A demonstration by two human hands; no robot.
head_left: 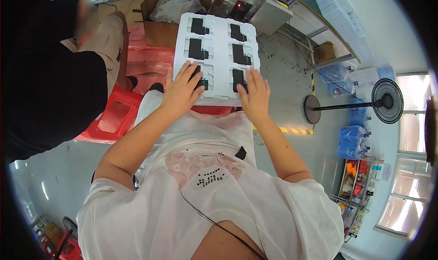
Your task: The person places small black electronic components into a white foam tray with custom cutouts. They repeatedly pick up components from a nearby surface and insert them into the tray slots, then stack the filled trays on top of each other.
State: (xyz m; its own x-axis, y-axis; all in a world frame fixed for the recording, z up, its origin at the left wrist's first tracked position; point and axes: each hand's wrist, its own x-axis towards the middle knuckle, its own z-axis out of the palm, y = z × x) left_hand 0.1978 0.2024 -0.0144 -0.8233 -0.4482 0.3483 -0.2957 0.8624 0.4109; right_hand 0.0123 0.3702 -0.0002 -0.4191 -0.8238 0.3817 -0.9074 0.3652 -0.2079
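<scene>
A white moulded tray (pixel 218 36) lies across my lap, with black flat rectangular parts set in its pockets in two columns. My left hand (pixel 181 89) lies flat on the near left pocket, fingers spread over a black part (pixel 202 83). My right hand (pixel 253 95) rests flat on the near right pocket, its fingers covering part of another black part (pixel 238 77). Neither hand grips anything. The farther black parts (pixel 197 49) (pixel 240 54) lie uncovered in their pockets.
A person in a black top (pixel 45 77) sits at my left on a red plastic stool (pixel 114 116). A cardboard box (pixel 159 29) with white cloth stands beyond the tray, beside a grey metal machine (pixel 264 13). A standing fan (pixel 385 100) and blue bags (pixel 353 139) are at the right.
</scene>
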